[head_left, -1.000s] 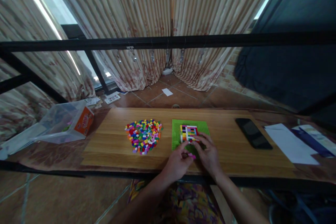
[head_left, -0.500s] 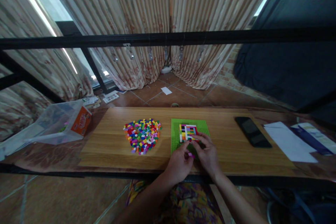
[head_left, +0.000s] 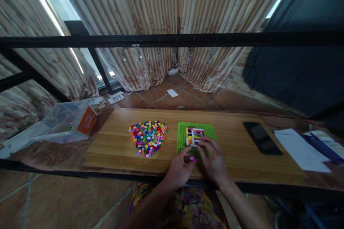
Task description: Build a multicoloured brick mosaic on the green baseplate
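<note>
A green studded baseplate (head_left: pixel 181 128) lies on the wooden board and bears a flat, multicoloured patch of toy building bricks (head_left: pixel 194 136) with a white border. At the plate's near edge, my left hand (head_left: pixel 180 167) is curled around magenta building bricks (head_left: pixel 192 159); its thumb and forefinger reach up towards the patch. My right hand (head_left: pixel 214 159) bends over the patch's lower right corner, fingertips against the bricks. Whatever lies between its fingertips is too small to make out. Left of the plate, a heap of loose small bricks (head_left: pixel 149 137) in many colours is spread out.
A black phone (head_left: pixel 262 137) lies on the wooden board (head_left: pixel 107 150), right of the plate. Beyond it are white papers (head_left: pixel 301 150). To the left stands a clear plastic box (head_left: pixel 64 123) with an orange label. A black metal rail (head_left: pixel 172 40) crosses beyond the table.
The whole view has shifted slightly. My left hand has drawn back a little from the patch, its fingers curled around the magenta bricks. My right hand stays at the patch's corner.
</note>
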Demonstrator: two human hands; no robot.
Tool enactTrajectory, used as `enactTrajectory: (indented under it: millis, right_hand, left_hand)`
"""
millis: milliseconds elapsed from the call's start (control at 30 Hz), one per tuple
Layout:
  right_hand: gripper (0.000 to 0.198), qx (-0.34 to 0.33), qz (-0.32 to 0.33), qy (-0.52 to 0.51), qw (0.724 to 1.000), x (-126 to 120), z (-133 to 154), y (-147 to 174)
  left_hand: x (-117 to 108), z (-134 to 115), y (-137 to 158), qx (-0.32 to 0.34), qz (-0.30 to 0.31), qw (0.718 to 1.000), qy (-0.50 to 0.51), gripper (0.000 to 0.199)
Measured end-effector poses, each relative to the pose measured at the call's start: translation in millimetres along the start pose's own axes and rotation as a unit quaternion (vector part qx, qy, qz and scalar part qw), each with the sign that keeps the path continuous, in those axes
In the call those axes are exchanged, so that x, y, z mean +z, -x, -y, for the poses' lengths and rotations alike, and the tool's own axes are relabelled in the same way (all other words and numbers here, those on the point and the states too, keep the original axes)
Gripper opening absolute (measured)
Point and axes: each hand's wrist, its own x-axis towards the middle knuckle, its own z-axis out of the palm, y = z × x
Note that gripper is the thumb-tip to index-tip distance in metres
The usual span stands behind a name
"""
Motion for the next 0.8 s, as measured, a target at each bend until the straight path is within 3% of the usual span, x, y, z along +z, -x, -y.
enactTrajectory:
  millis: [133,233,400,500,567,700,800]
  right_hand:
    - [0.025,0.142,0.017,-0.104,0.984,-12,12,7]
    - [0.031,0.231,0.015,-0.162,0.959,-15,12,13]
    - [0.033,0.322,0.013,-0.271,0.907,-10,10,20]
    - [0.032,0.363,0.017,-0.324,0.874,-8,17,24]
    - [0.03,0.374,0.019,-0.348,0.86,-8,23,25]
    - [0.028,0.388,0.033,-0.372,0.843,-6,31,28]
    - [0.027,0.415,0.046,-0.385,0.823,-1,35,30]
  left_hand:
    - [-21,1,9,0.007,-0.037,0.999,-0.011,0.034]
    - [-45,-4,12,0.052,-0.087,0.988,-0.118,0.023]
    - [-77,-4,6,0.15,-0.163,0.9,-0.374,0.029]
    - [-83,3,2,0.177,-0.159,0.856,-0.46,0.03]
    - [-83,6,1,0.184,-0.165,0.841,-0.481,0.03]
    - [-75,1,5,0.189,-0.206,0.844,-0.459,0.034]
    - [-59,-11,14,0.207,-0.163,0.872,-0.413,0.037]
